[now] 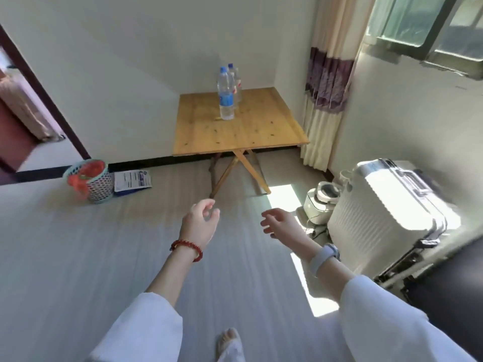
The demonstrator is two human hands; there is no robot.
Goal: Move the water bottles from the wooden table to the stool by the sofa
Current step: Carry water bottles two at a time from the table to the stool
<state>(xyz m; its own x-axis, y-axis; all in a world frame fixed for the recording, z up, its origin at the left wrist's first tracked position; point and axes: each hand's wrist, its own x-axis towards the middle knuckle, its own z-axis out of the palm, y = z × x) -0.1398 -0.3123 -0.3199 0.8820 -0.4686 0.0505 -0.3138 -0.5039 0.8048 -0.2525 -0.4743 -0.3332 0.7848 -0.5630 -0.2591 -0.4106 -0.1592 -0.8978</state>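
Water bottles on the wooden table

Two clear plastic water bottles (226, 94) with blue caps stand upright, one behind the other, near the back of the square wooden folding table (251, 131) against the white wall. I see my left hand (200, 223) and right hand (281, 222) well short of that table, over grey striped flooring (78, 257), fingers loosely curled, holding nothing. Right of the table hangs a cream-and-purple curtain (328, 82).

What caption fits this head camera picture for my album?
Two empty hands, left and right, reach toward two water bottles standing on the wooden table.
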